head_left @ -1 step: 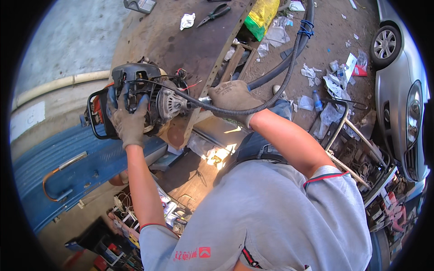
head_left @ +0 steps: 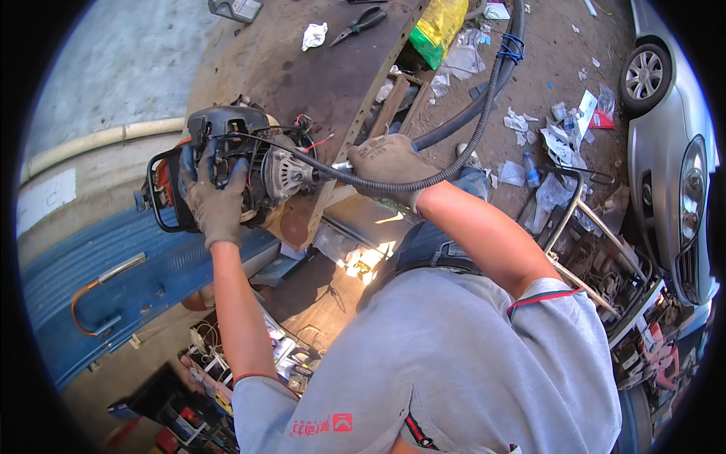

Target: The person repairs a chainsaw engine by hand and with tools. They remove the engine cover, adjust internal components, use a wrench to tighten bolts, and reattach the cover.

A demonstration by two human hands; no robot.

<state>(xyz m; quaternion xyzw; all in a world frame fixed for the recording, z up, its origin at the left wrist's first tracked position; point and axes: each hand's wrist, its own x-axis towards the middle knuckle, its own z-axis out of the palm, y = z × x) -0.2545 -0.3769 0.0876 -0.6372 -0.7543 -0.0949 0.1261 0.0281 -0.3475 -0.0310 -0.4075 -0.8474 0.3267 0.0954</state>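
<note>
A small engine with a black cover, an orange-red part and a black tube frame sits on the worn bench at the left. My left hand, in a grey-brown glove, grips its near side, fingers spread over the black housing. In a matching glove, my right hand is closed around the end of a thick dark hose, right of the engine. A short metal fitting shows between that hand and the engine. A black corrugated conduit runs from the engine across my right hand. My right fingertips are hidden.
Pliers and a crumpled white tissue lie on the bench. A perforated metal rail edges it. Litter covers the ground at right, beside a silver car and a metal frame. A blue corrugated panel stands left.
</note>
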